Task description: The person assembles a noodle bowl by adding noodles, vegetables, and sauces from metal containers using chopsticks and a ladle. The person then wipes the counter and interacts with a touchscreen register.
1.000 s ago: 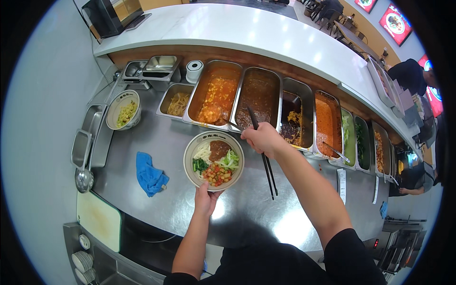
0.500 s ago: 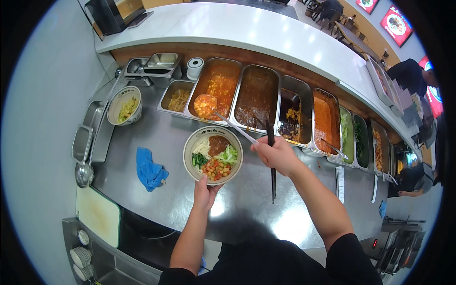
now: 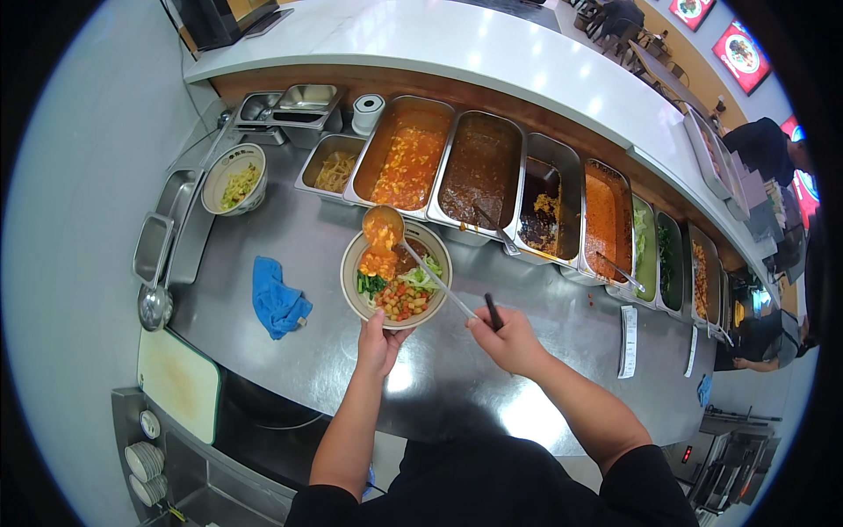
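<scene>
supports the cream serving bowl [image 3: 350, 277] at table [image 3: 325, 237] height with the left hand [image 3: 382, 347]; pinches the bowl wall in the left grip, with thumb on the rim at 7 o'clock and fingers beneath. cannot confirm contact between bowl base and table.

positions the right hand [image 3: 509, 342] at 4 o'clock of the bowl. clasps in the right grip both the handle of a steel ladle [image 3: 430, 270] and a pair of black chopsticks [image 3: 494, 312]; shows only the upper end of the latter. extends the ladle handle from 4 o'clock across the bowl, with cup tipped over the rim between 11 and 12 o'clock. discharges orange-red egg stew [image 3: 378, 263] from the cup onto the bowl contents at 10 o'clock.

note inside the bowl: brown minced sauce [image 3: 406, 261] at 1 o'clock, partly behind the handle; shredded lettuce [image 3: 420, 281] at 3; diced vegetables [image 3: 402, 303] at 6; dark chopped greens [image 3: 370, 285] at 8.

note around the bowl: stew pan [image 3: 417, 112] at 12 o'clock; brown-sauce pan [image 3: 489, 125] at 1, with a second ladle [image 3: 498, 230] leaning over its near edge; dark-liquid pan [image 3: 553, 154] at 2; blue cloth [image 3: 279, 299] just below 9; white cutting board [image 3: 180, 386] at 8; second bowl [image 3: 253, 202], with yellow-green chopped food inside, at 10.
</scene>
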The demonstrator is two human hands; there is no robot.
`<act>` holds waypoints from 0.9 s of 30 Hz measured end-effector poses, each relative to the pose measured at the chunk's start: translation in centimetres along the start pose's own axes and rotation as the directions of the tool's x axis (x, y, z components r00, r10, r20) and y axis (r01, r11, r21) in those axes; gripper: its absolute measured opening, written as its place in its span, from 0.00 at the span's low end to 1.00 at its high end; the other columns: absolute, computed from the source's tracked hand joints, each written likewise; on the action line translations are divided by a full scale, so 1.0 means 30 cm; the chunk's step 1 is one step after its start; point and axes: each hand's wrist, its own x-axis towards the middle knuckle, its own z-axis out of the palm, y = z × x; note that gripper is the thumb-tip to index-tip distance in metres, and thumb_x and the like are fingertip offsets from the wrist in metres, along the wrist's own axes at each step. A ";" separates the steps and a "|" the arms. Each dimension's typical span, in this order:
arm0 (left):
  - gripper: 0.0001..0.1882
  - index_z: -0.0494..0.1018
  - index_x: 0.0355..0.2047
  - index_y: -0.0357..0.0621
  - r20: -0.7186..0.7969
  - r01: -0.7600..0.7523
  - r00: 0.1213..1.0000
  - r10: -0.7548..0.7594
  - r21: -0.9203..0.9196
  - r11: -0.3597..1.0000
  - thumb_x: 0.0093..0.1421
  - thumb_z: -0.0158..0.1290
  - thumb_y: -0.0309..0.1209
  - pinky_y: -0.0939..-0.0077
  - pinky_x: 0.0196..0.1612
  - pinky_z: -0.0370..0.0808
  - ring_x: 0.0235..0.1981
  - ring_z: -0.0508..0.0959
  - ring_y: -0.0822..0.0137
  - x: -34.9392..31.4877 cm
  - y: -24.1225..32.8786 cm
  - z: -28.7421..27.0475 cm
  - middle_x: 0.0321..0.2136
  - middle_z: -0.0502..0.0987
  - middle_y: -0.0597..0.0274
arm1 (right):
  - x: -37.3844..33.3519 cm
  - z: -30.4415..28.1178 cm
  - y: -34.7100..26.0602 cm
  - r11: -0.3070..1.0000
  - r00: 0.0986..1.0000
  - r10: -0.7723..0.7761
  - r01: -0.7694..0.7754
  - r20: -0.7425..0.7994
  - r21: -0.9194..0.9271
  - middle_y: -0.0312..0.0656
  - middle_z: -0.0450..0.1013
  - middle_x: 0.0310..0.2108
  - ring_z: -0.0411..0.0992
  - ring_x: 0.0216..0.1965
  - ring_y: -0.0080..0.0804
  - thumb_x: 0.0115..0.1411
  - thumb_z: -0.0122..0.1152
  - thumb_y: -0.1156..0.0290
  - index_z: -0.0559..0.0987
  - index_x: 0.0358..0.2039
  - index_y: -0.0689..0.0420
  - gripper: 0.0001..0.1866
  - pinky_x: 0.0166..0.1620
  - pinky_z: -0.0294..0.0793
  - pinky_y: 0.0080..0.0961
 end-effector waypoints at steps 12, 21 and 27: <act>0.23 0.56 0.57 0.35 -0.042 0.001 0.999 0.003 0.081 0.997 0.65 0.38 0.34 0.61 0.50 0.76 0.51 0.72 0.54 -0.020 0.024 0.033 0.53 0.66 0.48 | 0.301 -0.046 -0.187 0.787 0.969 0.232 -0.236 0.081 0.570 0.30 0.61 0.12 0.53 0.11 0.17 0.57 0.54 0.70 0.76 0.24 0.60 0.09 0.15 0.49 0.19; 0.23 0.54 0.57 0.31 0.002 0.129 0.991 -0.131 0.181 0.975 0.64 0.36 0.31 0.59 0.52 0.74 0.51 0.72 0.52 -0.069 0.040 0.004 0.54 0.65 0.44 | 0.362 -0.005 -0.193 0.933 0.975 0.219 -0.197 -0.043 0.303 0.40 0.74 0.19 0.69 0.20 0.24 0.60 0.53 0.61 0.76 0.23 0.62 0.17 0.26 0.68 0.25; 0.23 0.54 0.57 0.32 0.050 0.250 0.962 -0.269 0.235 0.939 0.64 0.37 0.30 0.60 0.49 0.76 0.47 0.75 0.54 -0.118 -0.064 0.033 0.51 0.68 0.45 | 0.083 -0.351 0.014 0.914 0.750 -0.145 -0.148 -0.645 -0.378 0.47 0.72 0.23 0.72 0.26 0.42 0.57 0.59 0.61 0.74 0.30 0.61 0.14 0.32 0.70 0.37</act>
